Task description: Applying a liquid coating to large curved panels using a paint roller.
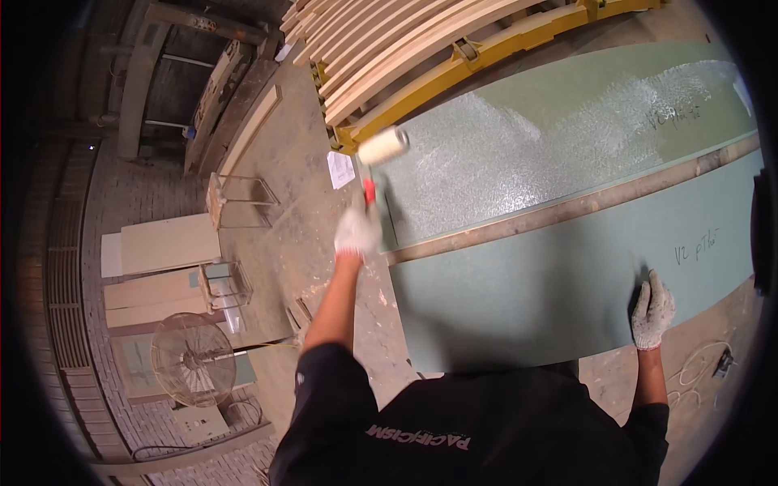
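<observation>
My left hand (pixel 357 232), in a white knit glove with a red cuff, is closed round the red handle of a paint roller (pixel 384 146). Its cream sleeve is raised near the left end of the far green board (pixel 454 154), which carries a patchy, wet-looking white coat. Somewhat blurred, the roller seems to be off the surface. On the near green board (pixel 519 283), by its front edge at the right, lies my gloved right hand (pixel 653 312), fingers stretched out and holding nothing. Handwriting marks both boards.
A strip of bare, stained surface (pixel 567 204) separates the boards. Beyond them, wooden slats (pixel 429 49) rest on a yellow metal frame (pixel 470 58). At the left stand a caged fan (pixel 194 359), leaning panels (pixel 170 245) and a metal-legged stool (pixel 239 200). A cable (pixel 693 368) lies at the lower right.
</observation>
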`<state>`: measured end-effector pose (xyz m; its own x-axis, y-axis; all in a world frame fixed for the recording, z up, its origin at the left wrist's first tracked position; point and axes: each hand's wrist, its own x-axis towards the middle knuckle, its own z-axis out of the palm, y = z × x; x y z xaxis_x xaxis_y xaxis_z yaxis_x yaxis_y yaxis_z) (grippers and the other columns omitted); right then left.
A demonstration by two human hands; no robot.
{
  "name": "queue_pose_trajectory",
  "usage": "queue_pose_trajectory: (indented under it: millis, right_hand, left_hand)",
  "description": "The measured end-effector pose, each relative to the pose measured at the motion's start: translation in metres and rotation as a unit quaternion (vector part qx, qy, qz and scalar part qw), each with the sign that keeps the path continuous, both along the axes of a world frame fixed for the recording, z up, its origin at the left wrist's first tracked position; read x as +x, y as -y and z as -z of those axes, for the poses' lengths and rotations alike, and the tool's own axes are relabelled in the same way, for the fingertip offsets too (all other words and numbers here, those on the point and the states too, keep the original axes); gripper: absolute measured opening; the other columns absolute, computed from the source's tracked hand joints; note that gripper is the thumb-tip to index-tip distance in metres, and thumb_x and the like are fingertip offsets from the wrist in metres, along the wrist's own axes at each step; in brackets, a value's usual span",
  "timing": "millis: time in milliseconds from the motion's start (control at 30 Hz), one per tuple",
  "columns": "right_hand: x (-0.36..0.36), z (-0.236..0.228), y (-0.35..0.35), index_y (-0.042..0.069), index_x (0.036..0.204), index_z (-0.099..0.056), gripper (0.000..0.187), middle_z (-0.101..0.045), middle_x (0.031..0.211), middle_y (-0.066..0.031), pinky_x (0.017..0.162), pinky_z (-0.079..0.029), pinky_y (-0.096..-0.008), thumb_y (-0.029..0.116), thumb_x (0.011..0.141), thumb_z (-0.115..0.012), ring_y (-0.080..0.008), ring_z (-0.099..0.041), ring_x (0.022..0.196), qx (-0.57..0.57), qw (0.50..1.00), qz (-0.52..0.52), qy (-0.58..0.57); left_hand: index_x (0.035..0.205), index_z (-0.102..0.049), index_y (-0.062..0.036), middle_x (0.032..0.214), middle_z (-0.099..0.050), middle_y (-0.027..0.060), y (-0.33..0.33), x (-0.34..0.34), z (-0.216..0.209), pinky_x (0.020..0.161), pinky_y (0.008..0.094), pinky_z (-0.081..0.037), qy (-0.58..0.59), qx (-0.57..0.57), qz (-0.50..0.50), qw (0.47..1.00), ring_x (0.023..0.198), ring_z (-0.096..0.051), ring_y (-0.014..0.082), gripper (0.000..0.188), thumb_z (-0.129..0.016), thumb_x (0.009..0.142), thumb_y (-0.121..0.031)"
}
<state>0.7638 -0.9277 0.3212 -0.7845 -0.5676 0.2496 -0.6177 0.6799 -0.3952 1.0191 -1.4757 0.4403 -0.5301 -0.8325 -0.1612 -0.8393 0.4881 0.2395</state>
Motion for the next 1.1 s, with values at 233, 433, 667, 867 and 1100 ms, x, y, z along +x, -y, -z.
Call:
queue_pose_trajectory:
  millis: [233, 433, 667, 867, 1100]
  right_hand:
    - [-0.001, 0.007, -0.008, 0.001, 0.126, -0.068, 0.028, -0.073, 0.112, -0.0183, 0.085, -0.055, -0.0428, 0.009, 0.1, -0.063, -0.0348, -0.07, 0.096, -0.006, 1.0, 0.004, -0.012]
    - [-0.008, 0.012, -0.004, 0.001, 0.128, -0.067, 0.029, -0.073, 0.113, -0.0175, 0.086, -0.054, -0.0416, 0.011, 0.101, -0.063, -0.0342, -0.07, 0.097, -0.018, 1.0, 0.018, -0.004]
    - [0.004, -0.002, -0.004, 0.002, 0.125, -0.068, 0.027, -0.073, 0.106, -0.0173, 0.082, -0.054, -0.0429, 0.009, 0.099, -0.065, -0.0349, -0.069, 0.091, -0.019, 1.0, 0.022, 0.006]
    - [-0.001, -0.013, 0.021, 0.003, 0.122, -0.068, 0.026, -0.072, 0.101, -0.0157, 0.077, -0.053, -0.0432, 0.009, 0.097, -0.067, -0.0348, -0.068, 0.086, -0.032, 0.998, -0.024, -0.048]
    - [-0.002, -0.013, 0.008, 0.005, 0.12, -0.069, 0.026, -0.071, 0.095, -0.0149, 0.075, -0.053, -0.0437, 0.009, 0.095, -0.068, -0.0344, -0.067, 0.083, -0.044, 0.995, 0.009, -0.084]
  left_hand:
    - [0.135, -0.049, -0.0031, 0.094, -0.066, 0.0362, -0.026, 0.013, -0.011, 0.074, 0.0591, -0.05, 0.042, 0.0, 0.04, 0.998, 0.09, -0.066, 0.0533, 0.04, -0.052, 0.101, -0.025]
    - [0.158, -0.034, -0.0071, 0.098, -0.067, 0.0345, -0.14, 0.104, -0.051, 0.075, 0.0548, -0.054, 0.146, 0.061, -0.017, 0.987, 0.089, -0.067, 0.0518, 0.064, -0.056, 0.101, -0.023]
    - [0.154, -0.042, -0.0081, 0.102, -0.07, 0.0304, -0.105, 0.123, -0.062, 0.076, 0.0507, -0.055, 0.129, 0.049, 0.068, 0.988, 0.09, -0.07, 0.0466, 0.061, -0.062, 0.099, -0.025]
    - [0.138, -0.042, -0.0119, 0.088, -0.068, 0.0317, -0.009, -0.038, -0.016, 0.07, 0.0609, -0.052, 0.118, -0.038, 0.179, 0.976, 0.082, -0.068, 0.0503, 0.043, -0.05, 0.103, -0.036]
    - [0.151, -0.042, -0.017, 0.086, -0.069, 0.0277, 0.014, 0.038, -0.034, 0.068, 0.0566, -0.053, 0.132, -0.067, 0.322, 0.935, 0.078, -0.069, 0.0464, 0.056, -0.058, 0.101, -0.037]
